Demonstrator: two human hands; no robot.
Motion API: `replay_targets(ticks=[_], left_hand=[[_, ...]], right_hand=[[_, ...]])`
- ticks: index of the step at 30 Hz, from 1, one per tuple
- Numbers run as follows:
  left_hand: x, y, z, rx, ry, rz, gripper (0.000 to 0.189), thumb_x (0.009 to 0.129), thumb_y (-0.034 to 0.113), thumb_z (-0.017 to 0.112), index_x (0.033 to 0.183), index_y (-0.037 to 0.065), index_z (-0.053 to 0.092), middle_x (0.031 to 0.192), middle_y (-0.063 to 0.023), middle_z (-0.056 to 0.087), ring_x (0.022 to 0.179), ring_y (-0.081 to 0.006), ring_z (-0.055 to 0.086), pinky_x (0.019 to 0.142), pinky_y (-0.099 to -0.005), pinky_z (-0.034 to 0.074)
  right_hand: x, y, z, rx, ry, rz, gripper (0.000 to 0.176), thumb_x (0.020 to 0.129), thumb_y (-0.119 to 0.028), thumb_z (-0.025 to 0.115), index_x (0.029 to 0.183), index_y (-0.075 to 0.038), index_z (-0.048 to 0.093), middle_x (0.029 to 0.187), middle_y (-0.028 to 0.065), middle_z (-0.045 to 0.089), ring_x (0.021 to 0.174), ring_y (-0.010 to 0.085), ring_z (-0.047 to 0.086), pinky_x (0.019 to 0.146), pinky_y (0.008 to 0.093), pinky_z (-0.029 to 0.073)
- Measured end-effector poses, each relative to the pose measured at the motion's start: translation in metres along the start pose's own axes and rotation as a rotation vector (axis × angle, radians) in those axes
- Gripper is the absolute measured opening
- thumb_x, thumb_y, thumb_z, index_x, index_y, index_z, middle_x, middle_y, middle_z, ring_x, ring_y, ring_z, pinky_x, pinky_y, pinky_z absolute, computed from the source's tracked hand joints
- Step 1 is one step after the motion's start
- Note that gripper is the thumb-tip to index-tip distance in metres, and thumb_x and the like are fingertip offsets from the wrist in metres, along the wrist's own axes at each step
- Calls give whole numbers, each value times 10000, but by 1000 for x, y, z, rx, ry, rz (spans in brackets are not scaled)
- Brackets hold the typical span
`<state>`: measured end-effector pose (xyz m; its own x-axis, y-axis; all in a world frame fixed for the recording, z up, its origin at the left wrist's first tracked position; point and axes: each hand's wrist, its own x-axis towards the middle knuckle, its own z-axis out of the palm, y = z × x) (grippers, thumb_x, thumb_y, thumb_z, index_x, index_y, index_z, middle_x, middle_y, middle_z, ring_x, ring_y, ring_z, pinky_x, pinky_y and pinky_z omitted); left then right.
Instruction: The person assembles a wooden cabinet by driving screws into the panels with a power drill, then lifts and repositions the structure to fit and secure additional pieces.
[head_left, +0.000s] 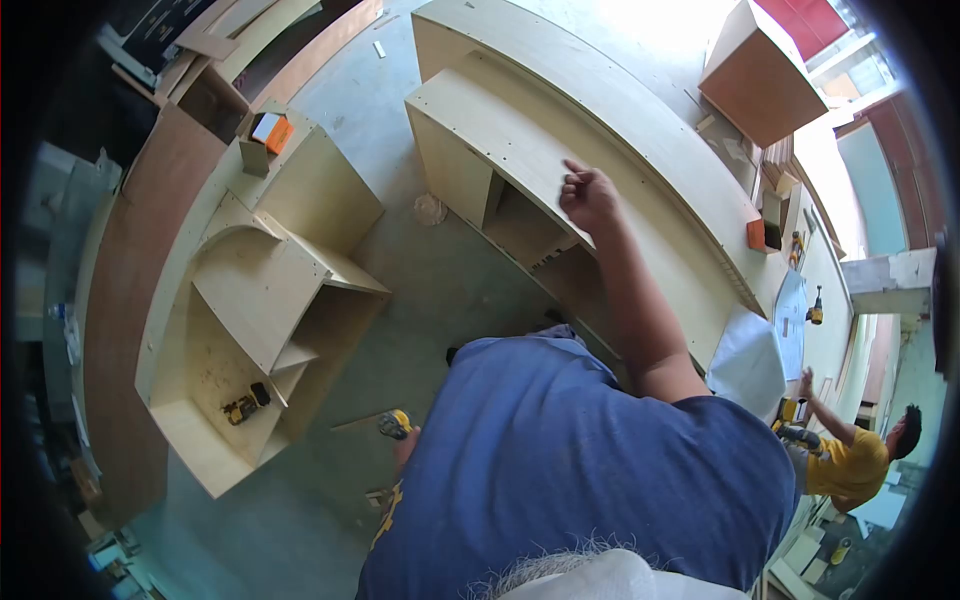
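Observation:
My right hand [590, 197] is over the top panel of a long pale plywood cabinet [480, 130]. Its index finger points out while the other fingers curl in; whatever they may hold is hidden. Below, the cabinet's open compartments [530, 225] face the floor side. Low at my left side, my left hand [405, 447] is closed on a yellow and black cordless drill [396, 424], mostly covered by my blue shirt. I cannot see the fingers of that hand well.
Left stands another plywood unit [260, 300] with a drill [246, 403] inside and an orange-white box [270, 132] on top. A brown box-shaped cabinet [765, 80] stands at upper right. A co-worker in a yellow shirt [850, 465] is at right, near another drill [815, 308].

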<state>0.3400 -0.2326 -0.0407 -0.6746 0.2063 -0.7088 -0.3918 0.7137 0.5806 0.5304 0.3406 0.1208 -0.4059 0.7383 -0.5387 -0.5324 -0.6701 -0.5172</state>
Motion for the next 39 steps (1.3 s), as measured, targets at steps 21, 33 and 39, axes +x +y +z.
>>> replay_targets(ticks=[21, 33, 39], left_hand=[[6, 139, 230, 521, -327, 126, 344, 838, 326, 806, 716, 36, 666, 585, -28, 580, 487, -116, 514, 474, -341, 408], [-11, 203, 312, 837, -443, 196, 344, 838, 327, 807, 720, 34, 671, 592, -32, 586, 493, -119, 518, 478, -344, 412], [-6, 215, 328, 931, -491, 227, 344, 837, 328, 807, 722, 32, 673, 596, -35, 589, 496, -120, 520, 480, -345, 414]], right_hand=[[-96, -439, -327, 543, 974, -934, 191, 902, -171, 514, 906, 11, 573, 753, 120, 606, 663, 253, 640, 631, 406, 605], [-56, -430, -452, -351, 1488, -857, 632, 839, -350, 653, 1332, 21, 515, 1259, 269, 617, 1169, 335, 629, 1036, 401, 486], [-141, -358, -497, -418, 1478, -1190, 245, 890, -201, 629, 1042, -36, 725, 934, 137, 755, 882, 252, 733, 823, 366, 572]])
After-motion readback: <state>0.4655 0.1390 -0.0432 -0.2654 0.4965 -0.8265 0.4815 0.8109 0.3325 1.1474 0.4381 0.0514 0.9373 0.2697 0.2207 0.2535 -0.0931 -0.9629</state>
